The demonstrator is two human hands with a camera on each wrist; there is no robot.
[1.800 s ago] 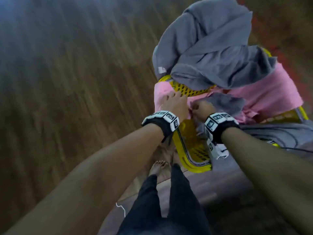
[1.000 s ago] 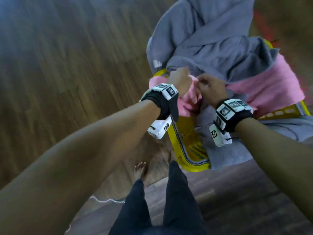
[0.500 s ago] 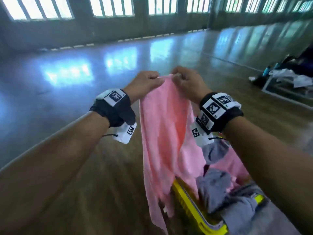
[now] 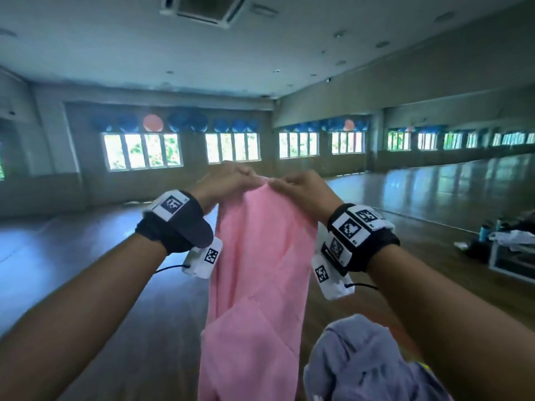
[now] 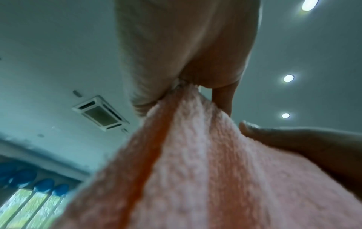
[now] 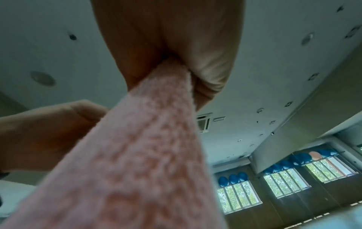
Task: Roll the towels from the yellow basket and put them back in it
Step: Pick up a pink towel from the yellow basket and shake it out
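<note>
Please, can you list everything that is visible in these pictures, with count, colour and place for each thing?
pink towel: one, pink, hanging from both hands at the centre.
grey towel: one heap, grey, lower right, below the right arm.
windows: several, bright, along the far walls.
balloons: several, blue with some orange, above the windows.
ceiling unit: one, white, in the ceiling overhead.
wooden floor: brown, shiny, all around.
wrist bands: two, black with white marker tags, one on each wrist.
left hand: pinches the towel's top edge.
right hand: pinches the same edge beside it.
</note>
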